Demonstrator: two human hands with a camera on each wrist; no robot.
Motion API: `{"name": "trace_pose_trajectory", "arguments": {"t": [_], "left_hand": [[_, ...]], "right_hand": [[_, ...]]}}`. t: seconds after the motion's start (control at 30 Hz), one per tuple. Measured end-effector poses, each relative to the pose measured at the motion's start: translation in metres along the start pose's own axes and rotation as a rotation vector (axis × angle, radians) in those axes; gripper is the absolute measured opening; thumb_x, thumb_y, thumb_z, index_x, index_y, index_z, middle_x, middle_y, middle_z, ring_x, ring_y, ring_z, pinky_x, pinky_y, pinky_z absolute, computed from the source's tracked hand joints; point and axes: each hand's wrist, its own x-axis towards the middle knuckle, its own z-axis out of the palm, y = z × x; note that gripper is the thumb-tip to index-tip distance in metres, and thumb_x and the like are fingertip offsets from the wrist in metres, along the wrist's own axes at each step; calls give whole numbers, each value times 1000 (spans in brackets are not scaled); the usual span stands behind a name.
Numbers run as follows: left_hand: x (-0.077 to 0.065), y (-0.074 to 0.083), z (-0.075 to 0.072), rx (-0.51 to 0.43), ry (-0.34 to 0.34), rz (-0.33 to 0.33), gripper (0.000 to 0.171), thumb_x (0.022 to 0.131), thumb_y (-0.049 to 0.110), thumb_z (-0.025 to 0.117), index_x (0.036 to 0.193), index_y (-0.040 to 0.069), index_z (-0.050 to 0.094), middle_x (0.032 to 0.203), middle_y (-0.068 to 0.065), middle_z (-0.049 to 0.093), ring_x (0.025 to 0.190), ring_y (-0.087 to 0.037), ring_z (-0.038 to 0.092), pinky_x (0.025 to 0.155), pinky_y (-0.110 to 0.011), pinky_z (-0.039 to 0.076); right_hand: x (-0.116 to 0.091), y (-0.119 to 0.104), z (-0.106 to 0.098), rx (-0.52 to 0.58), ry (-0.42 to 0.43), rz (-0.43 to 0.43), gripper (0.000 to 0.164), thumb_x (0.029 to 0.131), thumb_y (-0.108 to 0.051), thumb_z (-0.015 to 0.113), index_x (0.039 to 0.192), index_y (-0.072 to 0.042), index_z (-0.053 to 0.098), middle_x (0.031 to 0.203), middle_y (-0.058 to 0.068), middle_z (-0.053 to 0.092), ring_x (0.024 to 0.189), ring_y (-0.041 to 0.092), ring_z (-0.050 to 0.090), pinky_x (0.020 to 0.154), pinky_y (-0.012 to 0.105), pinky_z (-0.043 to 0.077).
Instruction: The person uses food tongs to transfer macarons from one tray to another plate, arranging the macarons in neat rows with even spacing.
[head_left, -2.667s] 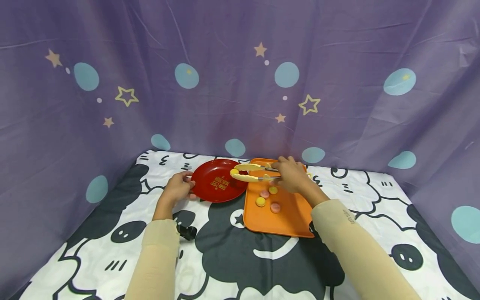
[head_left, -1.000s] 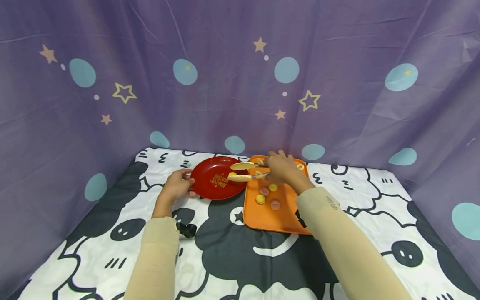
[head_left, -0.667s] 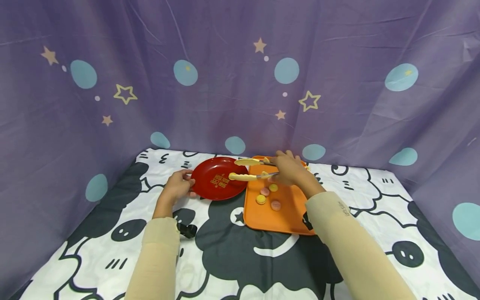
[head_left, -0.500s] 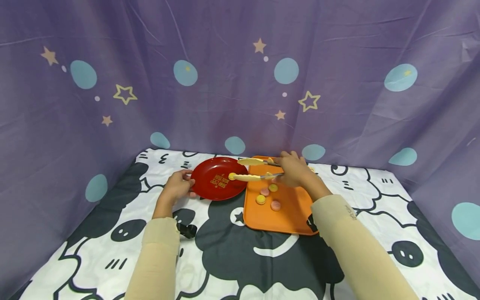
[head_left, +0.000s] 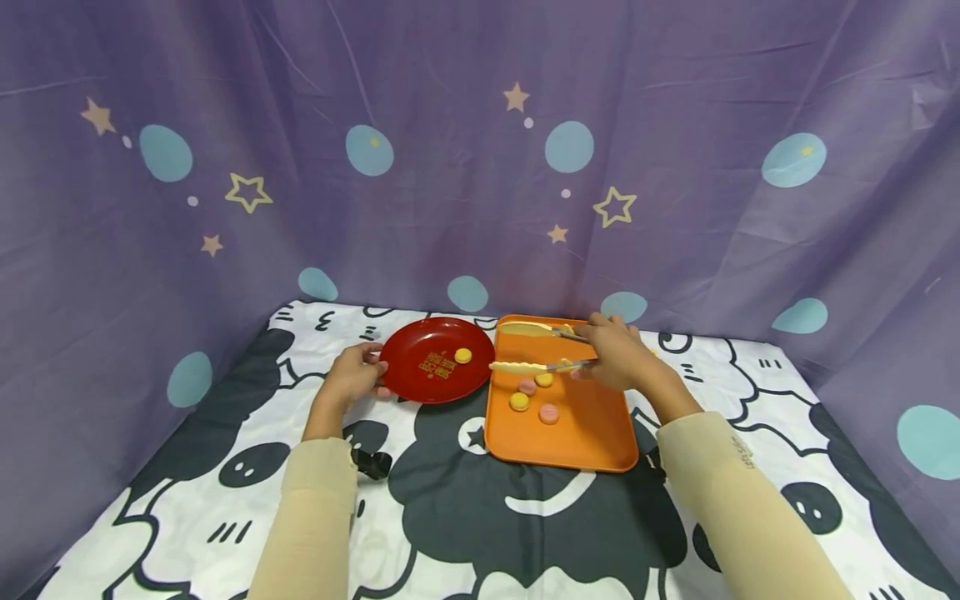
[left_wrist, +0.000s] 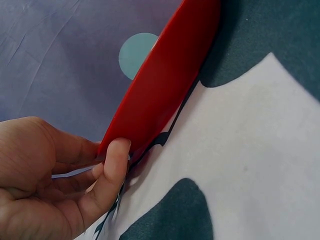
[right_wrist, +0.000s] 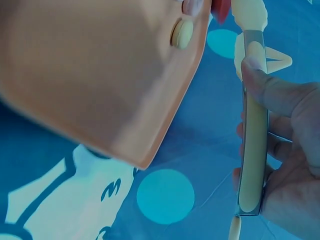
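My left hand grips the near-left rim of a red plate; in the left wrist view its thumb presses on the plate's edge. One yellow macaron lies on the plate. My right hand holds cream tongs, their arms spread with nothing between them, over the far-left part of an orange tray. The right wrist view shows the tongs' handle in the fingers of that hand. Several pink and yellow macarons sit on the tray.
A small black object lies on the black-and-white cartoon cloth near my left forearm. Purple star-print curtains wall in the back and both sides.
The tongs let go of the yellow macaron, which now lies on the red plate, then drew back to the right over the tray. The left hand kept its hold.
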Motion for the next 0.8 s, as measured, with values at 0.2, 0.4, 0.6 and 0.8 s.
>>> {"name": "trace_pose_trajectory", "arguments": {"t": [0.2, 0.4, 0.6, 0.8], "left_hand": [[0, -2, 0, -11, -9, 4, 51, 103, 2, 52, 152, -4, 39, 131, -26, 49, 71, -14, 67, 64, -29, 63], [0, -2, 0, -28, -13, 13, 51, 103, 1, 52, 152, -4, 39, 131, -26, 48, 75, -15, 67, 65, -31, 63], [0, -2, 0, -26, -15, 8, 51, 103, 1, 51, 152, -4, 39, 132, -26, 48, 76, -15, 67, 65, -31, 64], [1, -2, 0, -31, -13, 5, 51, 103, 1, 51, 152, -4, 39, 132, -26, 48, 76, -16, 67, 66, -31, 64]], "right_hand": [[-14, 12, -2, 8, -4, 1, 72, 82, -32, 88, 142, -3, 59, 127, 15, 56, 104, 35, 44, 78, 47, 36], [-27, 27, -5, 17, 2, -10, 74, 81, -29, 88, 144, -5, 58, 129, 15, 57, 104, 35, 44, 79, 48, 36], [-38, 39, -8, 21, -12, -2, 79, 80, -32, 89, 146, -5, 55, 135, 18, 56, 101, 34, 44, 75, 44, 35], [-45, 49, -8, 24, -23, 0, 80, 78, -32, 90, 143, -1, 56, 133, 19, 57, 107, 36, 45, 77, 46, 37]]}}
